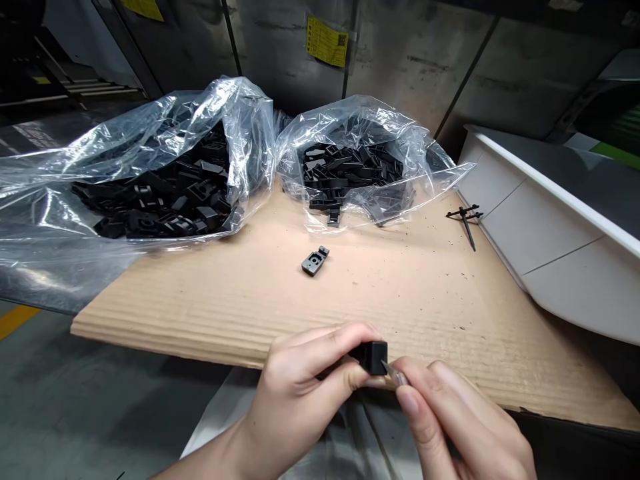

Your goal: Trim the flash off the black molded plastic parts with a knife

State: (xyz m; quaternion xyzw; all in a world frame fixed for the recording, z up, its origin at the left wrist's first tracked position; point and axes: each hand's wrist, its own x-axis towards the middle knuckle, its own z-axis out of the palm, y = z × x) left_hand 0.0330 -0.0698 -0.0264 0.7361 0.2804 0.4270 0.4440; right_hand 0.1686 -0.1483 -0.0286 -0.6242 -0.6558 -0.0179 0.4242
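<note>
Between the thumb and fingers of my left hand [305,393] is a small black plastic part [376,358], its flat end turned to the right. My right hand [455,420] pinches a small pointed blade [395,373], whose tip meets the right edge of that part. The handle of the blade is hidden inside my fingers. Both hands are over the front edge of the cardboard sheet [225,293]. A single loose black part [315,261] with a round hole lies on the cardboard beyond them.
Two clear plastic bags, a left bag [250,133] and a right bag [425,143], hold heaps of black parts. A black sprue piece [467,223] lies beside a white bin [540,220] at the right. Metal panels [410,60] with yellow labels stand behind.
</note>
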